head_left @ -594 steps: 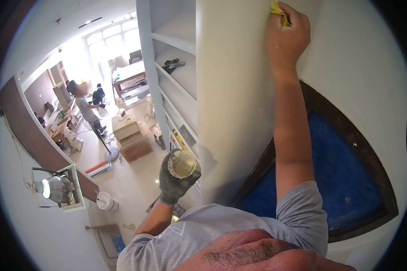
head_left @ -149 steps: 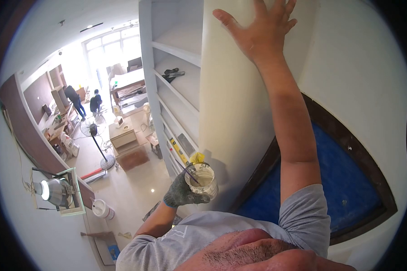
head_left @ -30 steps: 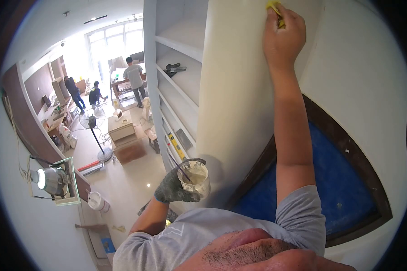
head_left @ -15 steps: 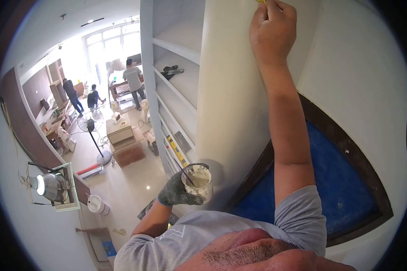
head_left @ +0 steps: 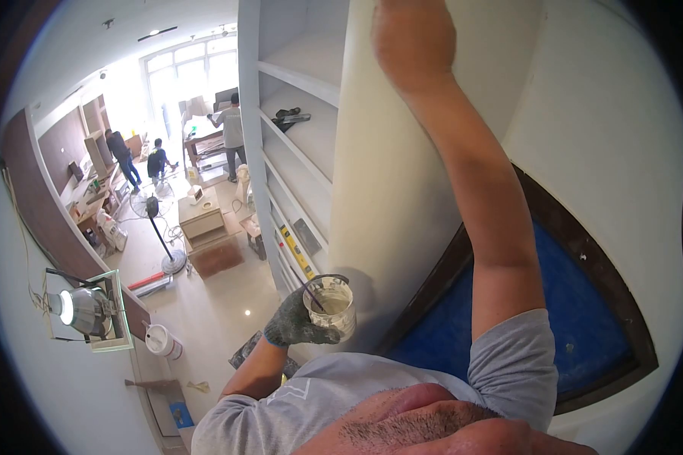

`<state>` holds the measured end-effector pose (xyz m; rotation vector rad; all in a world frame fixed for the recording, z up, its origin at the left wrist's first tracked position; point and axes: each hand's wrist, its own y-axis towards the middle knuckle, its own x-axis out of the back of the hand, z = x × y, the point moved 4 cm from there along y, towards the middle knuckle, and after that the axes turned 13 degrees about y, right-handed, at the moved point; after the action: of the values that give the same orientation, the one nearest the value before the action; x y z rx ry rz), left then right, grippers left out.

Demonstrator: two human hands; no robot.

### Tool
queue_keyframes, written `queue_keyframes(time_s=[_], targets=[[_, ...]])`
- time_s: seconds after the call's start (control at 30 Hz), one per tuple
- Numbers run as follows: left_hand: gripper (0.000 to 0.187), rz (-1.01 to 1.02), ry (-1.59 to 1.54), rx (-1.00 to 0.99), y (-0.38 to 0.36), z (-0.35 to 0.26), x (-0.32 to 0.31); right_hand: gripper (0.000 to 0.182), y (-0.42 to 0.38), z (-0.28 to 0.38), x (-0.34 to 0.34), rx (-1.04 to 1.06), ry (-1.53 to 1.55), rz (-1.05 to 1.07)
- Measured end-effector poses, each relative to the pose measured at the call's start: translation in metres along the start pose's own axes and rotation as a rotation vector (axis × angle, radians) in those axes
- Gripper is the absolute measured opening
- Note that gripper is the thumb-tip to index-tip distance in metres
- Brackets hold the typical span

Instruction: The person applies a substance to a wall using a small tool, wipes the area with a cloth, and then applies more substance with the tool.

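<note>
My left hand [head_left: 300, 317], in a dark grey glove, is closed around a small whitish tub [head_left: 331, 309] at the lower middle. Pale paste lies inside the tub, and a thin dark stick leans in it. Bare and raised, my right hand [head_left: 415, 42] is at the top edge, against the pale curved wall panel [head_left: 391, 152]. Its fingers are bent but blurred and partly cut off by the frame, so what they hold is hidden.
Left of the panel stand white shelves [head_left: 300, 106] with dark tools and a yellow level [head_left: 296, 252]. A lit lamp [head_left: 87, 311], a white bucket [head_left: 163, 343], a standing fan [head_left: 153, 208] and a low cabinet [head_left: 201, 216] are at left. Three people are farther back.
My right hand has moved left along the panel, and the yellow item at its fingertips no longer shows. My left hand and the tub have barely moved. One distant person has shifted right.
</note>
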<state>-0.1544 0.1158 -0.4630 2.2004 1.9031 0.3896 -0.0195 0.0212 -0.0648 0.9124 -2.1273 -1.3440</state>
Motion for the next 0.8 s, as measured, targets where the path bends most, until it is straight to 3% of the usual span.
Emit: queue_keyframes(time_s=[0.2,0.3,0.4,0.47,0.53,0.63,0.8], targets=[[0.108,-0.026,-0.031,0.005,-0.004,0.004,-0.002,0.017,0.007,0.023,-0.025,0.092,0.04,0.333],[0.108,-0.043,-0.014,0.004,-0.008,0.001,-0.002,0.021,0.003,0.021,-0.028,-0.013,0.312,0.281],[0.106,-0.07,-0.02,0.001,-0.011,-0.003,-0.002,0.018,-0.01,0.01,-0.001,-0.198,0.358,0.217],[0.105,-0.076,-0.025,-0.006,-0.013,-0.003,-0.002,0.014,-0.027,-0.014,0.024,-0.098,0.387,-0.212],[0.104,-0.068,-0.005,-0.017,-0.013,-0.002,0.0,0.018,-0.04,-0.053,0.032,-0.114,0.206,-0.409],[0.104,-0.031,-0.036,0.023,-0.012,-0.001,0.001,0.02,-0.049,-0.069,0.028,-0.219,0.183,-0.422],[0.105,-0.005,-0.047,0.029,-0.01,0.001,0.001,0.017,-0.032,-0.033,0.033,-0.139,0.086,-0.372]])
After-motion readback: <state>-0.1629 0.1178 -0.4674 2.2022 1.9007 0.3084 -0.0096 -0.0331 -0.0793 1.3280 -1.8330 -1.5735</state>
